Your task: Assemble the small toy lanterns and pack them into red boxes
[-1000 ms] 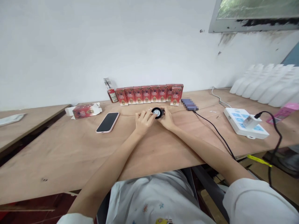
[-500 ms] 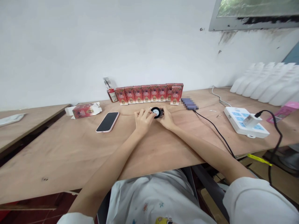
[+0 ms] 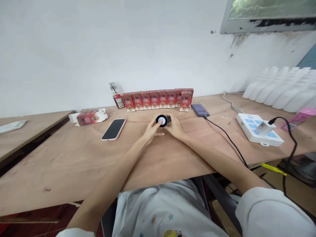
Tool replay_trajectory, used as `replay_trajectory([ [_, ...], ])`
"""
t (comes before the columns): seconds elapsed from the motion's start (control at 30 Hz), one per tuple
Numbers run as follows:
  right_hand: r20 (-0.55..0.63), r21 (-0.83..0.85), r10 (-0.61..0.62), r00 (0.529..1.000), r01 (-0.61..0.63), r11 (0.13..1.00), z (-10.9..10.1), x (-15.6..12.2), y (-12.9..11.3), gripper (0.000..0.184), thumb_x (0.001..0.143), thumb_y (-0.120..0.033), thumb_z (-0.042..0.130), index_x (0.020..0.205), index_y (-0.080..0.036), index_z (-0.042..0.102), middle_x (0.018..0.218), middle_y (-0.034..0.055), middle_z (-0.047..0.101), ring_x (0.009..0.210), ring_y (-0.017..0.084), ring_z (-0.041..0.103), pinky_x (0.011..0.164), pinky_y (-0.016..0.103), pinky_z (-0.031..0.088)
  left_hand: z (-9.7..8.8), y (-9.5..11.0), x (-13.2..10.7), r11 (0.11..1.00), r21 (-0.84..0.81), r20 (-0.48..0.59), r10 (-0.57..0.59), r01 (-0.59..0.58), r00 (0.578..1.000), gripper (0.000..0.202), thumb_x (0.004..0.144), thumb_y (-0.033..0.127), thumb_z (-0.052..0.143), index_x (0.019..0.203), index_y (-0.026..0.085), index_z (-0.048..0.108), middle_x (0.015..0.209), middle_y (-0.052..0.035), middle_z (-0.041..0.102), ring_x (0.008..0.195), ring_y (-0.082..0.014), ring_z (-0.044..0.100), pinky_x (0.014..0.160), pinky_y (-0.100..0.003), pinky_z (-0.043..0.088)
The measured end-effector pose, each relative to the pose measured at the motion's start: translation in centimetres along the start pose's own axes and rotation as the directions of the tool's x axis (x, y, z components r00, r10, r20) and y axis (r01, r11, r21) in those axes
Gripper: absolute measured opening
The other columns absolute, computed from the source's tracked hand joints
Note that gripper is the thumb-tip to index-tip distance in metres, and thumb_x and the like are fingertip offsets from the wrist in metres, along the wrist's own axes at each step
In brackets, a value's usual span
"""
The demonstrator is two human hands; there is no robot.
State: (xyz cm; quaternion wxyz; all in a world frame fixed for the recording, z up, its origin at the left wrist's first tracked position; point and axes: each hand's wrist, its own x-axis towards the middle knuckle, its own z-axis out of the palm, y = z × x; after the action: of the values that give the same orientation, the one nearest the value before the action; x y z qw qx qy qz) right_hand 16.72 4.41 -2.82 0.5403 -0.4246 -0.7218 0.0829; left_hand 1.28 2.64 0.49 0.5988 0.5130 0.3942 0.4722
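A small black cylinder (image 3: 168, 119) lies on its side between my hands, its round white face with a black rim turned to the left. What exactly it is I cannot tell. My right hand (image 3: 174, 126) wraps round the far end of its body. On the white face rests the thumb of my left hand (image 3: 150, 130), while the other fingers curl beneath the rim. Just behind stands a row of several red printed boxes (image 3: 158, 99). To the left, a phone (image 3: 114, 129) with a pink edge lies flat.
An opened red box (image 3: 91, 117) and a clear-topped bottle (image 3: 117, 97) stand left. At right are a purple device (image 3: 200, 110) on a black cable, a white power strip (image 3: 258, 128) with a plug, a pink package (image 3: 301, 118) and several white bottles (image 3: 278, 87).
My left hand has shifted from fingers arched over the cylinder's face to the thumb on it with fingers below. The cylinder has moved slightly left, and more of its body shows.
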Motion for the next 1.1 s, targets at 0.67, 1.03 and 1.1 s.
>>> replay_trajectory([
  [0.67, 0.103, -0.497, 0.17, 0.98, -0.097, 0.862, 1.3, 5.1, 8.3, 0.032, 0.08, -0.013, 0.052, 0.111, -0.012, 0.056, 0.116, 0.0201, 0.058, 0.112, 0.034, 0.05, 0.095, 0.058, 0.039, -4.1, 1.8, 0.6, 0.918, -0.293, -0.356, 0.155, -0.268, 0.922, 0.038, 0.082, 0.01, 0.05, 0.115, 0.023, 0.062, 0.115, -0.0048, 0.064, 0.101, -0.0177, 0.064, 0.084, -0.031, 0.056],
  [1.03, 0.55, -0.571, 0.075, 0.832, 0.309, 0.76, 5.1, 8.2, 5.1, 0.03, 0.091, -0.012, 0.041, 0.11, -0.012, 0.064, 0.117, 0.0152, 0.064, 0.115, 0.024, 0.052, 0.098, 0.037, 0.038, -3.9, 1.1, 0.8, 0.944, -0.134, -0.427, 0.219, -0.301, 0.877, 0.048, 0.074, 0.011, 0.055, 0.12, 0.018, 0.063, 0.119, -0.007, 0.063, 0.101, -0.0183, 0.062, 0.077, -0.025, 0.055],
  [1.1, 0.588, -0.601, 0.116, 0.8, 0.337, 0.725, 5.8, 8.5, 4.3, 0.029, 0.088, -0.007, 0.042, 0.105, -0.008, 0.066, 0.11, 0.0194, 0.066, 0.109, 0.025, 0.058, 0.093, 0.036, 0.042, -3.9, 1.2, 0.8, 0.946, -0.137, -0.441, 0.206, -0.293, 0.873, 0.048, 0.074, 0.01, 0.055, 0.121, 0.018, 0.062, 0.118, -0.0071, 0.064, 0.099, -0.0174, 0.062, 0.08, -0.027, 0.054],
])
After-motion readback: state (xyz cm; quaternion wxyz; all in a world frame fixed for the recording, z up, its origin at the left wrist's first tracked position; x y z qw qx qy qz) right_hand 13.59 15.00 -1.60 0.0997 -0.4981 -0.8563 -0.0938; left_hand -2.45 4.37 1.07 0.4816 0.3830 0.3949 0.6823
